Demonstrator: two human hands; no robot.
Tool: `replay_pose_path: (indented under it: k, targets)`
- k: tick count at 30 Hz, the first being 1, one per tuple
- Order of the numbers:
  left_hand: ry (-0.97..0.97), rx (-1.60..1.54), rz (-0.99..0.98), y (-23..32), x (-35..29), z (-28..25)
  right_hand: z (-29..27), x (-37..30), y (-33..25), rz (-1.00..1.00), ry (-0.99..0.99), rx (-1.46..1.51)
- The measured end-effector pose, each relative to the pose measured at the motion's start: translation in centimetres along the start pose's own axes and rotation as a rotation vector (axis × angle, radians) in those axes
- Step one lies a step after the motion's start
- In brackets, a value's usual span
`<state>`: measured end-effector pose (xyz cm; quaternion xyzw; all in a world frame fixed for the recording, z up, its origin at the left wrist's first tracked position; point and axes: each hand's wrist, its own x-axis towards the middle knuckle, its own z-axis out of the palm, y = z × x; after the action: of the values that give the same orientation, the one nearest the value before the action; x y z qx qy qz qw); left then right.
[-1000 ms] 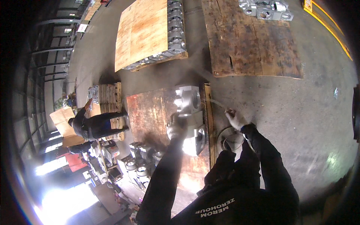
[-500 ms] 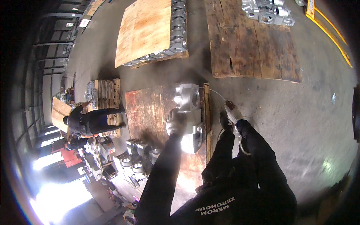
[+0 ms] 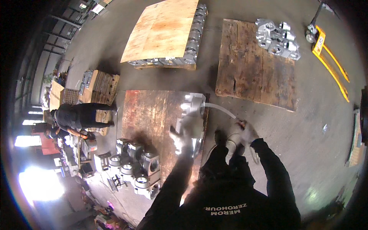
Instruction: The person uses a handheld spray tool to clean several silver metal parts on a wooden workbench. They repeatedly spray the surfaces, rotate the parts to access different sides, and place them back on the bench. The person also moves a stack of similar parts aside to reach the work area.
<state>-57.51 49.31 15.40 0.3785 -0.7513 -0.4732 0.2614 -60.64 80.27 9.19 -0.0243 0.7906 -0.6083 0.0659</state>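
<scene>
Gloved in a pale colour, my left hand [image 3: 183, 137] lies over silver metal castings on the worn wooden board in front of me. Its thumb side stands apart from the rest, though motion smears the fingers. My right hand [image 3: 247, 132], also in a pale glove, is closed round the reddish-dark grip of a hand tool [image 3: 240, 123]. From this tool a thin pale tube [image 3: 221, 108] arcs left to the far casting [image 3: 194, 104], where its end is blurred. Below my right hand hangs a looped pale hose [image 3: 256, 155].
More castings [image 3: 141, 168] stand at the near left. Beyond lie a plywood-covered pallet load [image 3: 161, 30], a wooden board [image 3: 255, 73] bearing castings [image 3: 276, 40], and a yellow pallet jack [image 3: 326, 53]. Another person [image 3: 82, 115] bends beside stacked sheets [image 3: 101, 84] at the left.
The whole view has shifted, bringing in more of the pallet jack. My right hand and the tool have swung, and the tube is now smeared into a wide arc. My left hand stays over the castings.
</scene>
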Motion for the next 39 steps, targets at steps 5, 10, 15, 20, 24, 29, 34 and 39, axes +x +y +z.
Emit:
replay_pose_path:
  k: [5,10,15,20,24,29,34,39]
  targets:
    - [-0.642,-0.831,-0.707,-9.1,-0.1,-1.6,0.7,2.9,1.7,0.135,0.036,-0.125]
    - [-0.497,-0.664,-0.791,-3.1,0.6,-0.3,3.6,1.1,7.1,0.237,-0.079,0.133]
    - [-0.555,-0.704,-0.806,-3.8,4.7,-4.4,8.9,3.4,4.2,-0.052,-0.121,-0.418]
    - [-0.497,-1.048,-1.068,-8.2,14.5,-9.8,10.2,2.7,1.2,-0.097,-0.174,-0.610]
    - [-0.403,-0.791,-0.969,-5.9,17.1,-7.0,8.7,2.7,-0.5,-0.043,-0.012,-0.608]
    - [-0.506,-0.713,-1.107,-8.8,23.0,-6.9,11.2,1.5,-1.0,-0.070,-0.063,-0.690]
    - [-0.703,-0.654,-1.056,-8.3,23.9,-3.7,7.7,-0.1,-1.2,0.062,-0.164,-0.641]
    - [-1.018,-0.101,-0.168,-14.0,25.0,-12.0,5.4,-3.7,-0.3,0.034,-0.257,-0.456]
